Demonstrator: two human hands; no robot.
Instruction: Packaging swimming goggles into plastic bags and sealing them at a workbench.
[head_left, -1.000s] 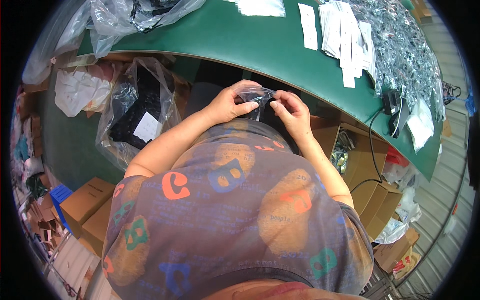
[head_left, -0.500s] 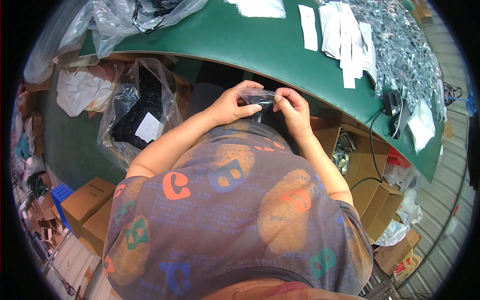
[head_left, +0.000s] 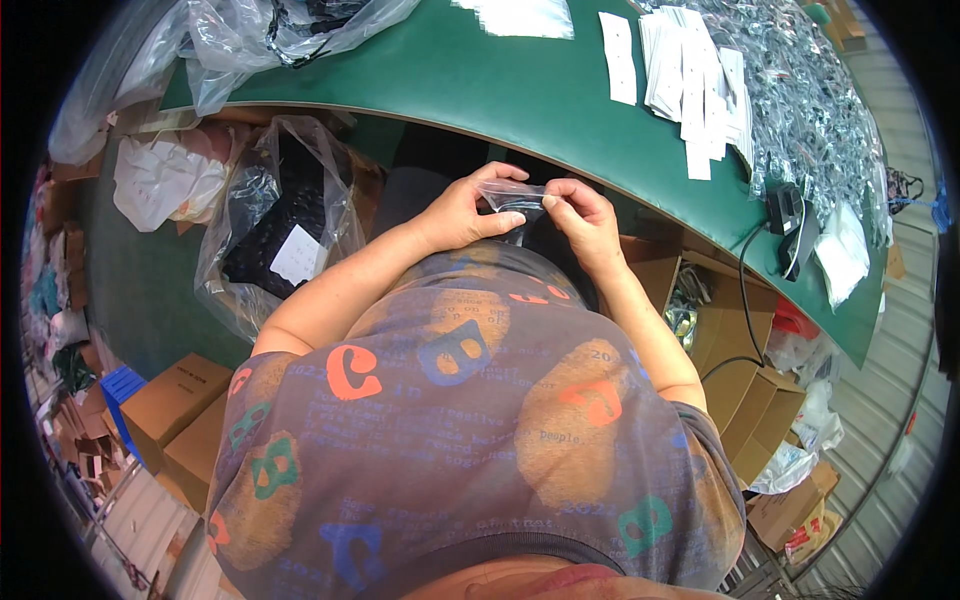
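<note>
A small clear plastic bag (head_left: pixel 512 198) with something dark inside is held between both hands, just below the near edge of the green table (head_left: pixel 470 85). My left hand (head_left: pixel 462 212) grips the bag's left side with thumb and fingers. My right hand (head_left: pixel 580 215) pinches its top right edge. What the dark item is cannot be made out.
White paper slips (head_left: pixel 690 70) and a heap of small clear packets (head_left: pixel 800 90) lie on the table at right, next to a black device with a cable (head_left: pixel 788 215). A large plastic bag of dark goods (head_left: pixel 275 225) stands at left. Cardboard boxes (head_left: pixel 175 400) sit on the floor on both sides.
Both hands have stayed at the same spot by the table edge, with fingers shifting slightly along the bag's top edge.
</note>
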